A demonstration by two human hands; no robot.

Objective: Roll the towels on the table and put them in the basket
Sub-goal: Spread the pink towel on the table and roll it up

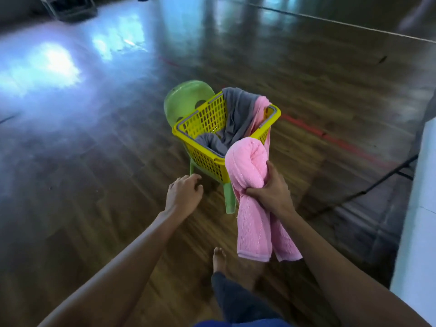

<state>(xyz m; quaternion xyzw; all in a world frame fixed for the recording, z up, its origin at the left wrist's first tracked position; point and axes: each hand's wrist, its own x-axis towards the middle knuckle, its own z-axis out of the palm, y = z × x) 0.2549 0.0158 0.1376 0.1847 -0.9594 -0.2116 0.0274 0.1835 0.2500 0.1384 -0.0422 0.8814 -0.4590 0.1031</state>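
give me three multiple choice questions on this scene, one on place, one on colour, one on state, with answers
1. The basket stands on: A floor, B table, C chair.
2. The towel in the right hand is: A pink, B grey, C white.
3. The left hand is: A gripping the basket, B empty, C holding a towel.
Answers: 1 C, green chair legs show under it; 2 A, the hand grips pink cloth; 3 B, it hovers holding nothing.
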